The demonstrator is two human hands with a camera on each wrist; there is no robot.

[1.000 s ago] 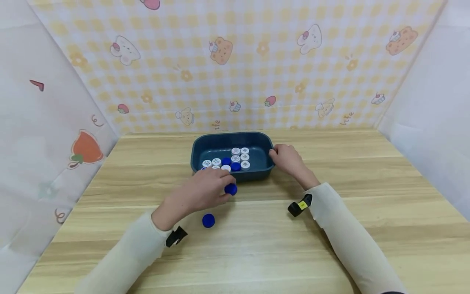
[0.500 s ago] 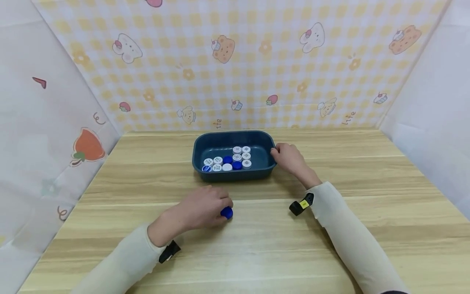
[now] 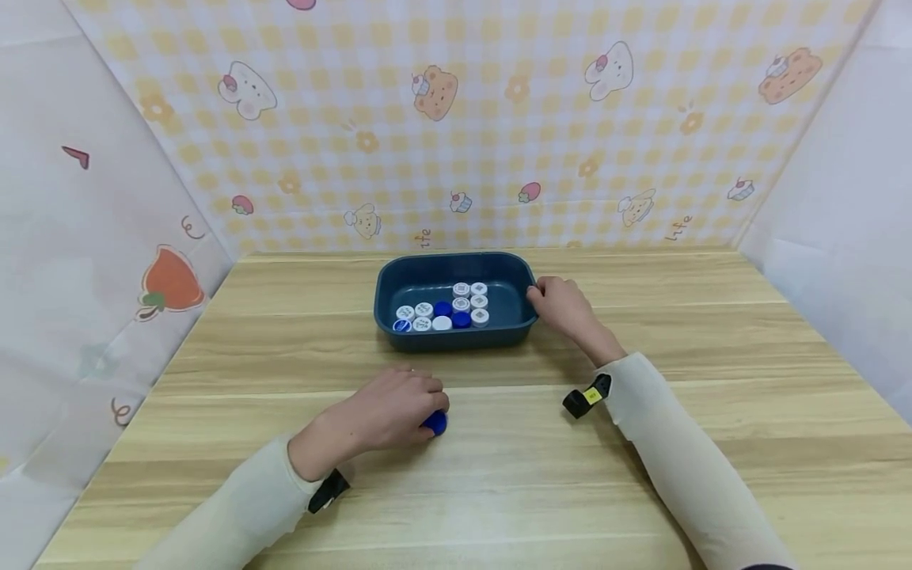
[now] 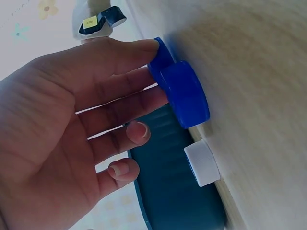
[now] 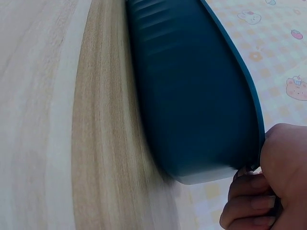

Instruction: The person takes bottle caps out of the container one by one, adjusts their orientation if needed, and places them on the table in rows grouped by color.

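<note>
Just in front of the dark teal basin (image 3: 456,340), low over the table, my left hand (image 3: 381,408) pinches a blue bottle cap (image 3: 436,423) between thumb and fingers. The left wrist view has that blue cap (image 4: 159,53) at the thumb tip, overlapped by a second blue cap (image 4: 186,93) nearer the camera. A white cap (image 4: 202,163) also shows there; these two are hidden behind the hand in the head view. My right hand (image 3: 570,313) grips the basin's right end, thumb at the rim (image 5: 259,112) in the right wrist view.
Inside the basin, white caps (image 3: 480,302) and blue caps (image 3: 461,319) lie in rows along the front and toward the right. A checked cloth wall (image 3: 499,158) rises behind the wooden table (image 3: 541,491), with white walls at both sides.
My left hand has come back from the basin's front toward me, carrying the blue cap down. It now covers the blue cap that lay on the table. The right hand keeps its place.
</note>
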